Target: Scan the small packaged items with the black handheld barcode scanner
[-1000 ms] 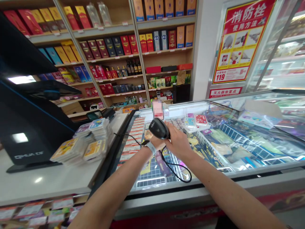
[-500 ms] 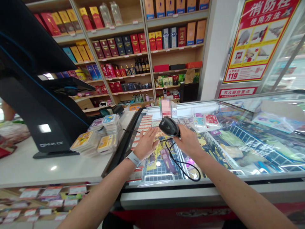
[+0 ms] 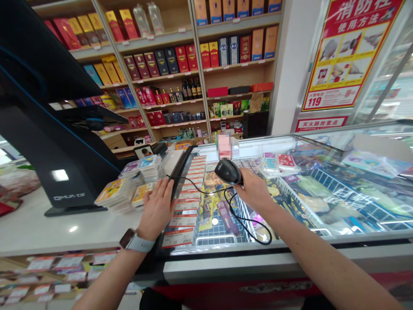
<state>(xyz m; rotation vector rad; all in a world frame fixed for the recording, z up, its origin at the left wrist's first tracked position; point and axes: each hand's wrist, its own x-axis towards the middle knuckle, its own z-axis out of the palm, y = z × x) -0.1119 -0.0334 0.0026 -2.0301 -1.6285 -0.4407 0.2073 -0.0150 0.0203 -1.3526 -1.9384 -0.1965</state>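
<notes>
My right hand [image 3: 253, 188] is wrapped round the handle of a black barcode scanner [image 3: 228, 171], above the glass top of a freezer [image 3: 203, 246]. The scanner's black cable [image 3: 240, 220] lies looped on the glass. My left hand [image 3: 158, 206], a watch on its wrist, holds nothing, and its fingers are stretched out over the counter's edge beside stacks of flat packs [image 3: 119, 189]. Whether its fingertips touch the packs I cannot tell. Just beyond the scanner is a small pink item [image 3: 225, 145], partly blurred out.
A black terminal [image 3: 69, 168] stands on the white counter [image 3: 77, 232] at the left. White and red packs [image 3: 285, 163] lie on the freezer glass, right of the scanner. Price labels [image 3: 179, 237] line the glass's left side. Shelves of boxes [image 3: 183, 59] rise behind.
My left hand has moved left, from over the freezer glass near the scanner to beside the stacked packs. My right hand and the scanner have hardly moved.
</notes>
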